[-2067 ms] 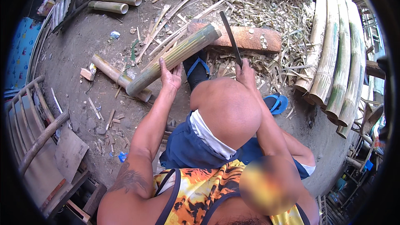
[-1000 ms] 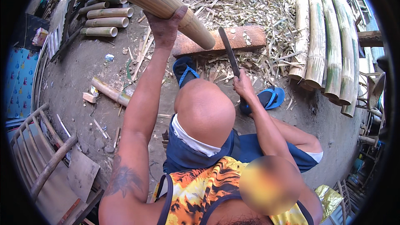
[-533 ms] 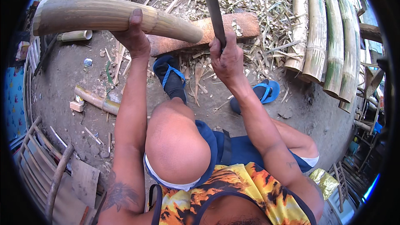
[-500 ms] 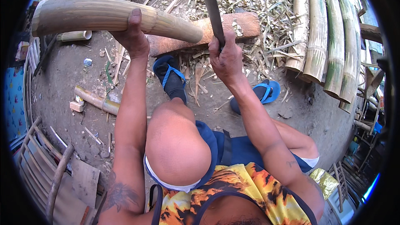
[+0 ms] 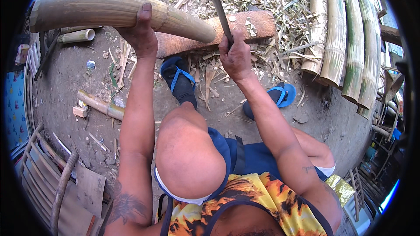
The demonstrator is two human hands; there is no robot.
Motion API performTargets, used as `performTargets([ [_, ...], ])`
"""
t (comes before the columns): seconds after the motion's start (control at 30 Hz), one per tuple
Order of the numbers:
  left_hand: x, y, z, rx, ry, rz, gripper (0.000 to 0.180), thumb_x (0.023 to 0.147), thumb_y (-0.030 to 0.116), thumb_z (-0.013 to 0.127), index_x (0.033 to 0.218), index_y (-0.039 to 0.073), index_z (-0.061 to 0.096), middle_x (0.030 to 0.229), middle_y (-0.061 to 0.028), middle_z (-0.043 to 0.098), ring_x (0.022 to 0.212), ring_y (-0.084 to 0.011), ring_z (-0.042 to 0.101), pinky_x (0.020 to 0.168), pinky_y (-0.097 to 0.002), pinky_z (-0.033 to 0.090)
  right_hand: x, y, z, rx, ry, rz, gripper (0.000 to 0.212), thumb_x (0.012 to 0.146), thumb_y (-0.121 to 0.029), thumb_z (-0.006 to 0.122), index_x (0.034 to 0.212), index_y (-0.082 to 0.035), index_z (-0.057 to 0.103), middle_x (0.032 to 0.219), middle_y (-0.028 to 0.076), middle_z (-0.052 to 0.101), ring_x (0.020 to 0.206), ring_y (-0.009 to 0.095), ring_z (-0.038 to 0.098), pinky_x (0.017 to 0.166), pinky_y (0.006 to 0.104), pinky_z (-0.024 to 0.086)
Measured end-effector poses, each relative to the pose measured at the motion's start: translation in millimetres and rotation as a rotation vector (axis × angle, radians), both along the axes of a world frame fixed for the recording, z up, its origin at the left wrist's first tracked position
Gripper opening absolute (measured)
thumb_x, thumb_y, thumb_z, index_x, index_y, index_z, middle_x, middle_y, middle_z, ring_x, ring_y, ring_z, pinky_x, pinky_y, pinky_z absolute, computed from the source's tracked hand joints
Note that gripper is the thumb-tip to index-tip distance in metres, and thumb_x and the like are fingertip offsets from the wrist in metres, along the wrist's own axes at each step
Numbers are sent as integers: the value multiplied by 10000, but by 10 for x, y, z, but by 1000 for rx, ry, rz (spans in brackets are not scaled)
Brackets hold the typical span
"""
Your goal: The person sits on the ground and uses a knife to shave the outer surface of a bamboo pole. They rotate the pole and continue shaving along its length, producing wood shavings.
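My left hand (image 5: 141,37) grips a thick, pale bamboo pole (image 5: 94,8) from below, with the thumb lying along its near side. The pole's wider end points to the far left, and its narrower end overlaps a reddish-brown wooden block (image 5: 261,22) on the ground; whether the two touch I cannot tell. In my right hand (image 5: 236,59), closed in a fist, is what looks like a machete (image 5: 215,1). Its dark, narrow blade rises away from me and leaves the top of the picture. My fingers hide the handle. Blade and pole are apart.
Several long bamboo poles (image 5: 332,30) lie side by side at the right. Shavings (image 5: 280,0) cover the ground beyond the block. Shorter bamboo pieces (image 5: 76,36) lie at the far left, another (image 5: 100,104) nearer. My feet in blue flip-flops (image 5: 284,94) are close to the block.
The pole's wide end has shifted slightly up and to the left. The blade's far part has swung a little left and shows a narrower side. Both hands keep their grips.
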State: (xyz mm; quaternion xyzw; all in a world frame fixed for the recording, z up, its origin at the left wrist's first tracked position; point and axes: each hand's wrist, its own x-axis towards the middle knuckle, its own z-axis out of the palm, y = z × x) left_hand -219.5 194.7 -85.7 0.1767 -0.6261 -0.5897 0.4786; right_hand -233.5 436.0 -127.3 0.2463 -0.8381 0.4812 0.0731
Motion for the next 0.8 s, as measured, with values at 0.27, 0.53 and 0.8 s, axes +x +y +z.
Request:
performTargets([
  [0.27, 55, -116, -146, 105, 66, -153, 721, 726, 292, 785, 1270, -14, 425, 1159, -119, 513, 1058, -228, 532, 1002, -388, 417, -110, 114, -2, 316, -365, -19, 164, 953, -134, 531, 1039, -16, 457, 749, 302, 635, 732, 518, 628, 631, 593, 478],
  [0.53, 120, -207, -272, 92, 47, -252, 645, 761, 254, 765, 1264, -19, 467, 1151, -119, 591, 1028, -229, 585, 961, -380, 452, -22, 37, 39, 372, -304, 9, 177, 934, -122, 552, 1049, -36, 448, 761, 287, 641, 731, 511, 628, 622, 598, 474],
  [0.8, 112, -175, -285, 89, 79, -241, 518, 773, 252, 758, 1162, -26, 559, 1130, -124, 617, 999, -240, 594, 941, -385, 450, -46, 32, 122, 96, -78, 76, 176, 942, -137, 556, 1046, -47, 446, 743, 279, 643, 722, 503, 635, 628, 599, 484],
])
